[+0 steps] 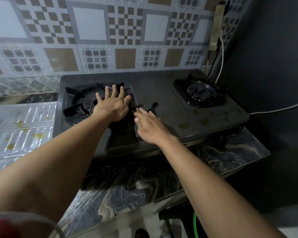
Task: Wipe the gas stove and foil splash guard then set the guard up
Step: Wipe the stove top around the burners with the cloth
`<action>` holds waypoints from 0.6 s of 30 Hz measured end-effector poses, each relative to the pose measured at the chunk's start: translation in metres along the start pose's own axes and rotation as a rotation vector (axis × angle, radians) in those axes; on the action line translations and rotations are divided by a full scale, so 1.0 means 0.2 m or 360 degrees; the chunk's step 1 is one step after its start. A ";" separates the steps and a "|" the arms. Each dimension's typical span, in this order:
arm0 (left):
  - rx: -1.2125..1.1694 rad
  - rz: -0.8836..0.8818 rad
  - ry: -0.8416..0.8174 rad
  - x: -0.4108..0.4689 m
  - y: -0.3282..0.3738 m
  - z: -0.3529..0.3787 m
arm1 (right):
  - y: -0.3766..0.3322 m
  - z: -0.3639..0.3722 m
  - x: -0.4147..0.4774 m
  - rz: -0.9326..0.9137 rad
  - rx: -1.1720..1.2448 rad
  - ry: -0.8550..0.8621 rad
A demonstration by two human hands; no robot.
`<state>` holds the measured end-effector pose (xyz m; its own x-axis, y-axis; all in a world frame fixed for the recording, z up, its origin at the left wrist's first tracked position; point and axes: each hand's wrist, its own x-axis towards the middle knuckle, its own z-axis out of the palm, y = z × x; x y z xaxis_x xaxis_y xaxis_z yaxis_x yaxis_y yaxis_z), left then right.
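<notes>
A dark two-burner gas stove [162, 93] sits on a marbled counter against the patterned wall. My left hand [113, 103] hovers with fingers spread over the left burner grate [79, 100], holding nothing. My right hand [150, 126] reaches over the stove's middle front, fingers loosely extended, empty. The right burner [199, 93] stands untouched. Yellowish stains [203, 121] mark the stove top near the right front. The foil splash guard [21, 127] lies flat on the counter left of the stove, ribbed, shiny and spotted with yellow grime.
The marbled counter [127, 186] runs in front of the stove. A white cable [221, 57] hangs down the dark right wall behind the stove. A green hose [195, 224] shows below the counter edge. A red blurred object [3, 227] fills the lower left corner.
</notes>
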<state>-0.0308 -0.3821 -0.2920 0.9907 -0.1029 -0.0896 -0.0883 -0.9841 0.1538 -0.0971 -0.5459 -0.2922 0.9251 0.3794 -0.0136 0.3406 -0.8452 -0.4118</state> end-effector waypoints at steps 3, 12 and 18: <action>0.0000 -0.0011 -0.0001 0.00 0.00 0.00 | 0.02 0.03 -0.11 -0.0148 -0.0103 -0.0018; 0.0029 -0.0062 0.0061 -0.01 0.01 0.02 | 0.21 -0.02 -0.12 -0.0117 -0.0211 -0.0012; 0.0021 -0.0081 0.0097 0.01 0.01 0.02 | 0.42 -0.13 -0.06 0.0025 -0.0256 0.0010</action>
<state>-0.0297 -0.3859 -0.2963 0.9984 -0.0438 -0.0371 -0.0383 -0.9898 0.1376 -0.0757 -0.6311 -0.3036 0.9314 0.3636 -0.0129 0.3480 -0.9007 -0.2602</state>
